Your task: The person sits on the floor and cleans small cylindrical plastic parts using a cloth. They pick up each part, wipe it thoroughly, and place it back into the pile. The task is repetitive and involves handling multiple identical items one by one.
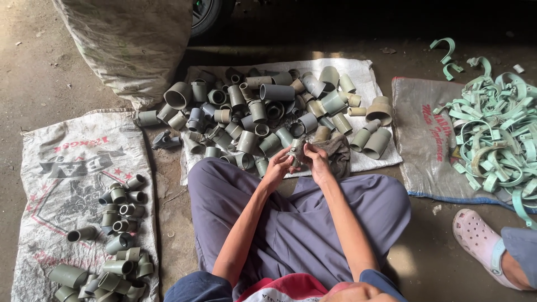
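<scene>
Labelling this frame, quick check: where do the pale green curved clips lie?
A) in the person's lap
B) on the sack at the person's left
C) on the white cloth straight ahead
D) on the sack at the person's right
D: the pale green clips are heaped on the grey sack at the person's right; the white cloth ahead and the left sack carry grey pipe fittings, and both hands hold a fitting with a rag.

White printed sack [67,168] flat at left; grey sack [422,140] right.
</scene>
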